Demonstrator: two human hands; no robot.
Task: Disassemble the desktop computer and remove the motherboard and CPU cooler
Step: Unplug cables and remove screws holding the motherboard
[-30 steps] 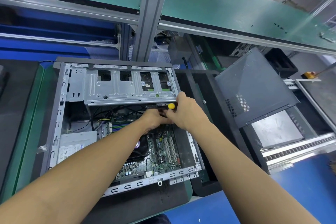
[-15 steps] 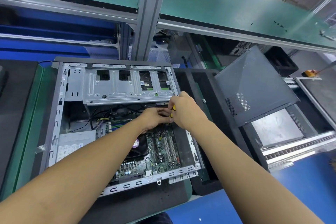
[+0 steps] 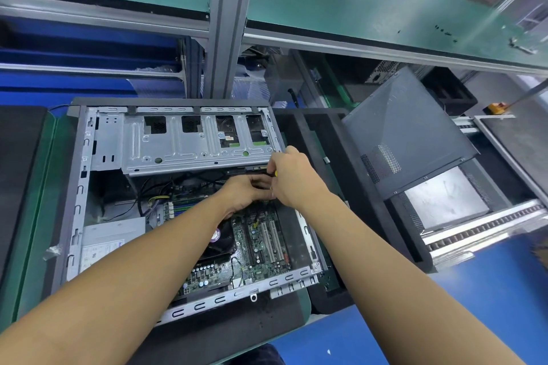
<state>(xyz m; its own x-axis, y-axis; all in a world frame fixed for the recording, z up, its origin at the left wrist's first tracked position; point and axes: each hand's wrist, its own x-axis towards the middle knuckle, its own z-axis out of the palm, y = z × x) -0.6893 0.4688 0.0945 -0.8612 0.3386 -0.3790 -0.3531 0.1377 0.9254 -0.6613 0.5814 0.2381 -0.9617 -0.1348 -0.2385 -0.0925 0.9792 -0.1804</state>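
Right hand [image 3: 296,178] gripped screwdriver [image 3: 275,174] inside open case [image 3: 79,187], just below drive cage [image 3: 178,149]. Left hand [image 3: 243,191] curled alongside; couldn't tell whether it held anything.

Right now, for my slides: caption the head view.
Right hand grips a yellow-tipped tool beside left hand, over motherboard in open case.

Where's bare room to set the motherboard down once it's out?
Free: black mat left of the case; mat strip in front of it; blue surface below the roller rail. Crowded: under the drive cage, where left hand and right hand meet.
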